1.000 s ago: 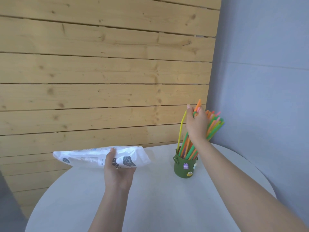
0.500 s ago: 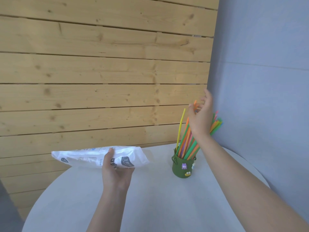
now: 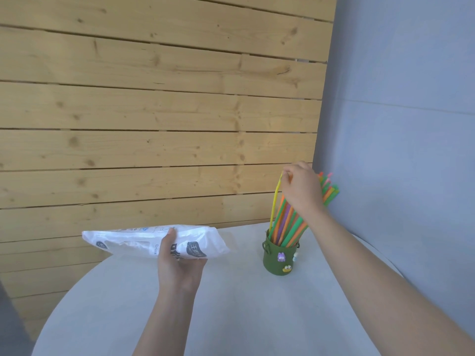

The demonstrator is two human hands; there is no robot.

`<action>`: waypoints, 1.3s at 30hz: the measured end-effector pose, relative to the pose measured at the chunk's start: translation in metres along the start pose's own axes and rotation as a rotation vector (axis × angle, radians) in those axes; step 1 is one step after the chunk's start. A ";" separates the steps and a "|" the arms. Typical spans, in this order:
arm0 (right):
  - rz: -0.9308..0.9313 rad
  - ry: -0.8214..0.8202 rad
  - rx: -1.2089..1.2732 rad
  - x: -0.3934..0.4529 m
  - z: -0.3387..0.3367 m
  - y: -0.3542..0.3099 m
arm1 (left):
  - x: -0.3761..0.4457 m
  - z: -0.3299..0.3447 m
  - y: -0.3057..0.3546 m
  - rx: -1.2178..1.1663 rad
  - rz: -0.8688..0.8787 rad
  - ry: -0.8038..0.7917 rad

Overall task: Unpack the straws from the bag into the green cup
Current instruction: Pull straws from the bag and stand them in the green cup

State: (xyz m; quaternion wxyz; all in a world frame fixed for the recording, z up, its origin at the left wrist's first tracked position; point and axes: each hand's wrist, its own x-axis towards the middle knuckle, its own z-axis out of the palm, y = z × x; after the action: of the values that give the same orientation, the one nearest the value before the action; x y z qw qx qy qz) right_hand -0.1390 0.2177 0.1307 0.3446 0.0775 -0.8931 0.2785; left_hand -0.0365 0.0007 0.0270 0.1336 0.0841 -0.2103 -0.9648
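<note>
Table (image 3: 231,317): round, matte pale top under your arms.
Bag (image 3: 123,241): crinkly white plastic with print, clasped from below in your left hand (image 3: 180,265).
Cup (image 3: 279,258): small green cylinder with stuck-on charms, upright.
Straws (image 3: 288,224): smooth colourful tubes leaning in it; your right hand (image 3: 302,188) pinches the yellow one.

Round white table (image 3: 231,317) before plank wall (image 3: 154,111), grey wall (image 3: 411,98).

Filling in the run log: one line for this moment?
left hand: holds bag | right hand: on straws in cup | yellow straw pinched
</note>
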 end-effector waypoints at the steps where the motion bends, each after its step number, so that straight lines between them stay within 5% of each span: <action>1: 0.005 0.005 -0.008 0.000 -0.003 -0.002 | 0.000 0.000 0.000 0.006 -0.001 0.002; 7: -0.062 0.233 0.060 -0.014 -0.023 -0.028 | 0.001 0.000 0.002 0.023 0.003 -0.016; 15: -0.094 0.203 0.338 -0.098 -0.007 -0.061 | -0.003 0.006 0.007 0.123 0.008 -0.091; 23: -0.157 0.158 0.162 -0.093 -0.003 -0.047 | -0.002 0.008 0.008 0.164 0.014 -0.138; 34: -0.382 0.366 0.286 -0.117 -0.008 -0.066 | -0.003 0.005 0.007 0.181 -0.012 -0.182; 39: -0.128 0.198 0.585 -0.140 0.005 -0.074 | -0.005 0.004 0.016 0.193 0.001 -0.152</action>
State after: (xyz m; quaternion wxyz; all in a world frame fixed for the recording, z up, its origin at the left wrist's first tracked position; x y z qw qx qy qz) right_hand -0.0122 0.1461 0.0680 0.4099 0.2018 -0.7305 0.5076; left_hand -0.0292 -0.0102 0.0383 0.1092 0.0233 -0.3119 -0.9435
